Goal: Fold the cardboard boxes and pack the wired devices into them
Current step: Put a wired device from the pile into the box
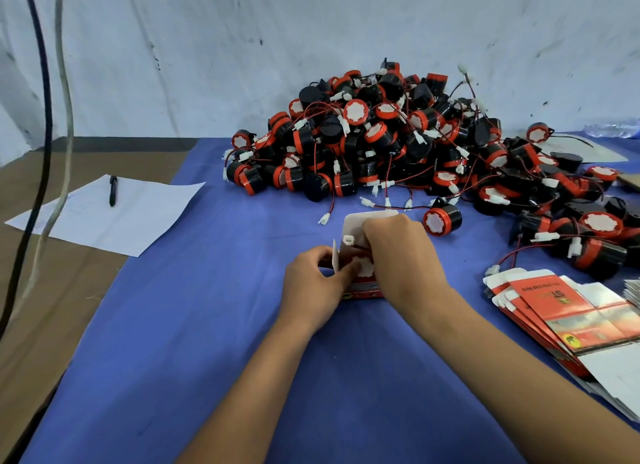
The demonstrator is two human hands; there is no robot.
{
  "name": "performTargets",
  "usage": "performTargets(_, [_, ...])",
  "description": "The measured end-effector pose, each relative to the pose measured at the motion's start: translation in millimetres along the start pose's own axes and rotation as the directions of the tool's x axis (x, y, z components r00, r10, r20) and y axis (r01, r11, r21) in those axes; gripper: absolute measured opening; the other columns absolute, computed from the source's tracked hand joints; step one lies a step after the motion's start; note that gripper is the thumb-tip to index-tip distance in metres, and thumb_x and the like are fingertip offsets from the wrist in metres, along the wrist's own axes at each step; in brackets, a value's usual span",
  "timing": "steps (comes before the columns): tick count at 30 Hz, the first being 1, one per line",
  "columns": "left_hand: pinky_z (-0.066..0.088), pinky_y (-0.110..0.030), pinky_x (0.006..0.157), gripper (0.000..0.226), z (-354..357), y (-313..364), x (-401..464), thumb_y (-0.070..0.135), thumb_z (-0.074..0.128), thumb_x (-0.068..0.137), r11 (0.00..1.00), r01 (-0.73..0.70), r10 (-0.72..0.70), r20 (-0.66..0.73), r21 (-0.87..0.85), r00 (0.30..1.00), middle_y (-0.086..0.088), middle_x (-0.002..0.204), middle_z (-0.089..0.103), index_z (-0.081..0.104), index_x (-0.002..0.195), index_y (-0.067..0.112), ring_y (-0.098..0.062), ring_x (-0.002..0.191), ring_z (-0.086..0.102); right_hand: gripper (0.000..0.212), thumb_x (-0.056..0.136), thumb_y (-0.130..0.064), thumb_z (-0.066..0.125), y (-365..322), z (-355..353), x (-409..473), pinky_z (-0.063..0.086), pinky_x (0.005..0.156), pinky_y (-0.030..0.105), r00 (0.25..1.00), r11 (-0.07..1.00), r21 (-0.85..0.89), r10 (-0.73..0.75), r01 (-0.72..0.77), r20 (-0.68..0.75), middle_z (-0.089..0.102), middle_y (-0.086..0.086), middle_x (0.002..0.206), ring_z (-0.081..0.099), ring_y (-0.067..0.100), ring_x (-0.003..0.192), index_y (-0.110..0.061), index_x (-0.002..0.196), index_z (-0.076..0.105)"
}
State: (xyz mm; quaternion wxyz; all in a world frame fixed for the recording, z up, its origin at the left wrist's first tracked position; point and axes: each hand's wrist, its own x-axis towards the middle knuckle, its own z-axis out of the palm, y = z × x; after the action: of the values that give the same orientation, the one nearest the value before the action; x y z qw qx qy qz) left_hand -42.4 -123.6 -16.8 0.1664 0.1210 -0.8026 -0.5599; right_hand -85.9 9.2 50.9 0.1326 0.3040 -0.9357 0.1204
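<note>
A small red and white cardboard box [363, 289] stands open on the blue cloth at the centre. My left hand [313, 280] holds its left side and a white side flap. My right hand [401, 252] pushes a red and black wired device [363, 264] down into the box; its white connector [348, 239] sticks up in front of the raised top flap [370, 218]. A big heap of the same wired devices [398, 141] lies behind, and a stack of flat boxes [561, 311] lies at the right.
The blue cloth [207, 325] covers the table beside brown cardboard [52, 290] at the left. A white sheet of paper [114, 214] with a black pen [113, 190] lies at the left. Cables [45, 134] hang at the far left. A white wall stands behind.
</note>
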Motion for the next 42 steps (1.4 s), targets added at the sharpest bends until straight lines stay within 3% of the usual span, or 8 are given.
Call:
performTargets(7, [0.045, -0.025, 0.056, 0.015, -0.6, -0.1, -0.6, 0.037, 0.078, 0.088, 0.999, 0.001, -0.001, 0.014, -0.035, 1.000, 0.011, 0.068, 0.070, 0.072, 0.080, 0.027, -0.003, 0.057, 0.059, 0.021, 0.068, -0.013, 0.044, -11.3, 12.6, -4.1, 0.029, 0.040, 0.026, 0.998, 0.960, 0.278, 0.048, -0.036, -0.035, 0.042, -0.011, 0.056, 0.039, 0.011, 0.049, -0.028, 0.054, 0.036])
performTargets(12, [0.040, -0.015, 0.048, 0.004, -2.0, 2.2, 0.3, 0.026, 0.067, 0.078, 0.999, 0.030, -0.030, 0.017, -0.023, 0.999, 0.011, 0.065, 0.068, 0.069, 0.075, 0.024, 0.000, 0.052, 0.056, 0.039, 0.087, -0.033, 0.025, -25.8, 24.5, -10.1, 0.036, 0.105, 0.045, 0.969, 0.944, 0.233, 0.206, -0.234, 0.138, 0.057, -0.001, 0.107, 0.048, 0.022, 0.106, -0.021, 0.098, 0.061])
performTargets(17, [0.039, -0.019, 0.055, 0.026, -2.7, 2.8, 3.9, 0.020, 0.058, 0.086, 0.996, -0.006, 0.004, 0.028, 0.088, 1.000, 0.009, 0.057, 0.054, 0.053, 0.061, 0.026, -0.015, 0.063, 0.044, 0.045, 0.098, -0.053, 0.040, -42.0, 40.6, -15.6, 0.021, 0.121, 0.048, 0.922, 0.849, 0.360, 0.350, -0.388, 0.168, 0.040, 0.004, 0.118, 0.030, 0.027, 0.126, -0.015, 0.111, 0.062])
performTargets(20, [0.041, -0.010, 0.054, 0.033, -0.8, 2.4, 3.8, 0.027, 0.055, 0.097, 0.991, -0.020, 0.017, 0.024, 0.132, 1.000, 0.012, 0.057, 0.058, 0.055, 0.064, 0.032, -0.004, 0.062, 0.055, 0.071, 0.093, -0.074, 0.029, -44.9, 45.2, -11.3, 0.018, 0.123, 0.045, 0.902, 0.839, 0.336, 0.419, -0.428, 0.105, 0.049, 0.008, 0.126, 0.028, 0.031, 0.135, -0.018, 0.111, 0.069])
performTargets(29, [0.039, -0.012, 0.047, 0.007, 2.3, 3.5, 0.1, 0.007, 0.066, 0.081, 0.994, -0.002, 0.008, -0.049, 0.110, 0.999, 0.007, 0.059, 0.066, 0.070, 0.077, 0.012, 0.003, 0.055, 0.058, 0.032, 0.095, -0.015, 0.054, -31.3, 34.8, -6.2, 0.046, 0.095, 0.047, 0.936, 0.878, 0.379, 0.345, -0.294, -0.073, 0.064, 0.003, 0.082, 0.054, 0.026, 0.093, -0.021, 0.068, 0.070])
performTargets(34, [0.037, -0.014, 0.042, 0.041, 0.7, 5.9, -2.2, 0.005, 0.061, 0.081, 0.999, 0.038, -0.038, -0.003, 0.025, 0.999, 0.013, 0.044, 0.057, 0.061, 0.053, 0.035, 0.002, 0.041, 0.051, 0.031, 0.098, -0.028, 0.051, -35.2, 26.9, -0.1, 0.040, 0.086, 0.033, 0.974, 0.974, 0.086, 0.214, -0.207, -0.076, 0.063, 0.000, 0.100, 0.046, 0.023, 0.105, -0.020, 0.083, 0.077])
performTargets(37, [0.042, -0.022, 0.042, 0.012, -0.7, 11.0, -3.5, 0.023, 0.054, 0.068, 0.998, 0.070, -0.070, 0.006, -0.002, 0.998, 0.010, 0.045, 0.058, 0.061, 0.058, 0.022, -0.002, 0.042, 0.049, 0.044, 0.086, -0.038, 0.034, -35.6, 15.8, 4.5, 0.034, 0.082, 0.037, 0.976, 0.965, 0.144, 0.211, -0.217, 0.055, 0.066, -0.002, 0.083, 0.052, 0.024, 0.092, -0.017, 0.073, 0.070])
performTargets(42, [0.051, -0.043, 0.052, 0.030, 0.8, 11.1, -2.9, 0.036, 0.053, 0.064, 0.999, 0.032, -0.032, 0.000, 0.041, 0.999, -0.004, 0.056, 0.063, 0.062, 0.070, 0.008, -0.011, 0.046, 0.050, 0.063, 0.100, -0.060, 0.039, -34.0, 8.4, 13.2, 0.042, 0.084, 0.041, 0.959, 0.936, 0.215, 0.262, -0.280, 0.111, 0.066, -0.001, 0.066, 0.061, 0.021, 0.074, -0.015, 0.066, 0.066])
